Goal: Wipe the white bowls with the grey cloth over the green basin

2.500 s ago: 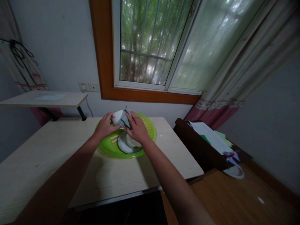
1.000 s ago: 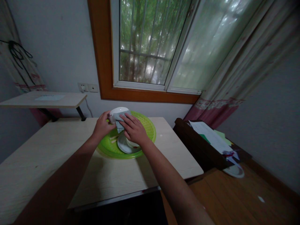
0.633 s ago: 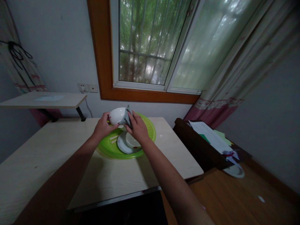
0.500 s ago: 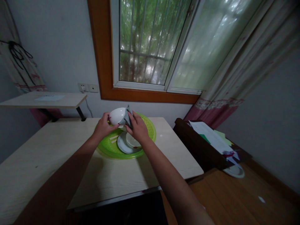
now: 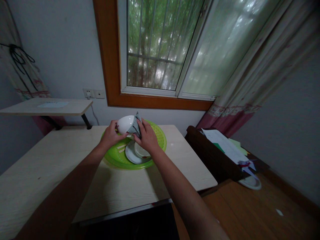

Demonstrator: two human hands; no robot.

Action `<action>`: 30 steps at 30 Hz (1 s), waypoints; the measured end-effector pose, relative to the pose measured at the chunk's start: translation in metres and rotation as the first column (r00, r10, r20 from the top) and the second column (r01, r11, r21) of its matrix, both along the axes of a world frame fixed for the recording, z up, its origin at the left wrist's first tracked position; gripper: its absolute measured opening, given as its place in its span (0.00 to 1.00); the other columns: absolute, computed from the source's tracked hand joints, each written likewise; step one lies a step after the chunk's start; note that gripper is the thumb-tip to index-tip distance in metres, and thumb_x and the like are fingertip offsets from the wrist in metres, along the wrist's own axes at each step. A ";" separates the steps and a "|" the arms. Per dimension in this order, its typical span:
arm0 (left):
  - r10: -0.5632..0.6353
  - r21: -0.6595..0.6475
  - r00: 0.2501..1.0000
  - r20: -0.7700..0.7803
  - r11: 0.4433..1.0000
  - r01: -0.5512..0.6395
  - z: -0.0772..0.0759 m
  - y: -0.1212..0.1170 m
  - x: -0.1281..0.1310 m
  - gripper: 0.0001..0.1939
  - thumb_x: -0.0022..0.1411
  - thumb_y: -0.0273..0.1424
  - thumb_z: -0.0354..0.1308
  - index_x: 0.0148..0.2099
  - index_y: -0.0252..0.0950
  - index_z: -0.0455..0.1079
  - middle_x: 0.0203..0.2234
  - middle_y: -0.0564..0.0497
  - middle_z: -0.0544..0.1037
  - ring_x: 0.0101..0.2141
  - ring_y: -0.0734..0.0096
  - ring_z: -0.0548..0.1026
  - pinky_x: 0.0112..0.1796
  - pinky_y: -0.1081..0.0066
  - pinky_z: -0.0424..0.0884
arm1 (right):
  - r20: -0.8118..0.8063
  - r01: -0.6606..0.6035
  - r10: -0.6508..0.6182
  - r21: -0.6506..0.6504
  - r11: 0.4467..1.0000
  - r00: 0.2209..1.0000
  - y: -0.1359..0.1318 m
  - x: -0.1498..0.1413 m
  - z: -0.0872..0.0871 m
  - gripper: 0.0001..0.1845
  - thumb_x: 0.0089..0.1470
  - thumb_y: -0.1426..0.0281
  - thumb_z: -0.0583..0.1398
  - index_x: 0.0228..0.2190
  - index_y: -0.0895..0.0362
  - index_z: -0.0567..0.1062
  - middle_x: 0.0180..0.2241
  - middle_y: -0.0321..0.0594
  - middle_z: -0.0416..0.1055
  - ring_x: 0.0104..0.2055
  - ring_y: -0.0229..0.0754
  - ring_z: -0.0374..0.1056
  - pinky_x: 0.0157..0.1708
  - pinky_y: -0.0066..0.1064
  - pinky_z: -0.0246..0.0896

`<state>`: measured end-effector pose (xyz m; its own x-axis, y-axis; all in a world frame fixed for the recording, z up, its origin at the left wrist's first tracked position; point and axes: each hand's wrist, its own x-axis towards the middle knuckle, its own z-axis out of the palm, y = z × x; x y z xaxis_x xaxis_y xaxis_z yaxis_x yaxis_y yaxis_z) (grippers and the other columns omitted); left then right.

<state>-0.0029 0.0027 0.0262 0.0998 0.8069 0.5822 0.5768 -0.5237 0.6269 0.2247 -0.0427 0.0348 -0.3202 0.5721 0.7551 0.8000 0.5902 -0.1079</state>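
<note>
A white bowl [image 5: 125, 124] is held tilted above a green plastic basket [image 5: 162, 140]. My left hand [image 5: 111, 135] grips the bowl by its left side, thumb along the lower edge. Closed on a grey-green patterned cloth [image 5: 135, 125], my right hand [image 5: 147, 135] presses it over the bowl's right rim. Inside the basket, below my hands, lie a white plate [image 5: 132, 156] and a second white bowl [image 5: 140, 151] resting on it. Two pale sticks [image 5: 121, 147] lie to their left.
The basket stands on a pale wooden table [image 5: 107, 186]. At the left is a raised shelf [image 5: 72, 106] on dark legs. To the right of the table, papers [image 5: 222, 143] lie on a dark brown piece of furniture [image 5: 212, 160]. A window [image 5: 160, 60] is behind.
Very little differs. The cloth at the bowl's rim has shifted slightly and shows more of its patterned face; both hands stay almost where they were.
</note>
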 end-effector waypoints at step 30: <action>-0.068 -0.016 0.995 0.073 0.997 0.069 0.002 -0.004 0.001 0.38 0.45 0.51 0.69 0.52 0.37 0.59 0.44 0.43 0.74 0.44 0.56 0.78 0.40 0.59 0.79 | -0.162 -0.078 0.058 -0.125 0.989 0.985 0.009 0.004 -0.008 0.53 0.58 0.56 0.65 0.72 0.55 0.42 0.69 0.58 0.51 0.71 0.60 0.52 0.68 0.56 0.53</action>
<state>-0.0019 -0.0012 0.0285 0.1132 0.8105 0.5747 0.4926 -0.5481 0.6760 0.2284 -0.0334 0.0265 -0.2446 0.6499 0.7196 0.7252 0.6152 -0.3091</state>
